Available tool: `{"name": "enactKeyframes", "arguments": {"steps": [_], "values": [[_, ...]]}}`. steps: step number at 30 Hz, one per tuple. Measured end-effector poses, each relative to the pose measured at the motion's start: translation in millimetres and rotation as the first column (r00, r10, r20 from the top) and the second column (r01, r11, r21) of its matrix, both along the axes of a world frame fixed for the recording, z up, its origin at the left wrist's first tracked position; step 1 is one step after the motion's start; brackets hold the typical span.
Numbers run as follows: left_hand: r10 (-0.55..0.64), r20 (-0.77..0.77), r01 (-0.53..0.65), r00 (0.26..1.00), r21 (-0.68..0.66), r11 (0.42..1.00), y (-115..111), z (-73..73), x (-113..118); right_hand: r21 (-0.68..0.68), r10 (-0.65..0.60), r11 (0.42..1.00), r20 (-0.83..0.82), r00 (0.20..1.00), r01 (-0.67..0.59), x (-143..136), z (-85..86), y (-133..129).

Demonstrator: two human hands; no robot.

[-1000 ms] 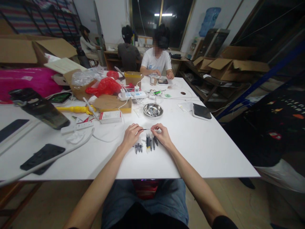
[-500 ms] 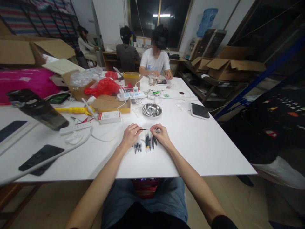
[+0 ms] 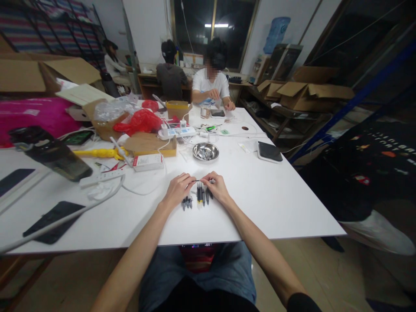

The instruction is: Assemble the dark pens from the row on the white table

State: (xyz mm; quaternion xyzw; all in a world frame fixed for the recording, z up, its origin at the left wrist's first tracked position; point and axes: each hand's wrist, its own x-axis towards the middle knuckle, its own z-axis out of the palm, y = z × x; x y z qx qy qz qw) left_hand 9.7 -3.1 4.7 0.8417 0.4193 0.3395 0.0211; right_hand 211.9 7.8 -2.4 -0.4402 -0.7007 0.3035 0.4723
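Observation:
My left hand [image 3: 179, 188] pinches a thin dark pen refill [image 3: 196, 180], held roughly level just above the table. The fingertips of my right hand [image 3: 217, 187] are closed at its other end; any small part between them is too tiny to make out. Below the hands, several pen refills [image 3: 199, 195] with yellowish ends lie side by side. Dark grey pen barrels [image 3: 205, 197] are to their right, partly under my right hand. Several short dark pen parts [image 3: 187, 203] sit to the left. Beyond the hands stands a shiny metal bowl [image 3: 206, 151] with small pieces inside.
On the white table [image 3: 266, 203] are a black-topped device [image 3: 269, 151] at right, a white box [image 3: 147, 162], a power strip [image 3: 177, 132], cables and a dark bottle [image 3: 52, 154] at left. A person in white [image 3: 211, 86] works across the table.
My hands have come closer together, so less of the refill shows between them. The view has shifted slightly. The person across has raised one hand.

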Motion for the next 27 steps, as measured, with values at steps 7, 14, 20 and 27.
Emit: {"name": "enactKeyframes", "arguments": {"steps": [7,14,20,27], "values": [[0.049,-0.087,-0.048,0.995,0.008,0.999,-9,3.2,7,0.046,0.046,0.998,0.025,0.999,-0.047,-8,1.7,-3],[0.023,-0.023,-0.023,0.999,0.001,1.000,-9,0.2,11,0.045,0.074,0.996,0.047,0.996,-0.076,-7,9.9,-7],[0.020,0.021,-0.020,1.000,-0.034,0.999,-9,3.8,4,0.054,-0.224,0.973,0.009,0.974,0.224,20,12.0,-18],[0.058,0.041,-0.054,0.997,-0.091,0.994,-3,5.8,-6,-0.043,-0.180,0.980,0.244,0.953,0.196,62,-7.3,-39]]}}
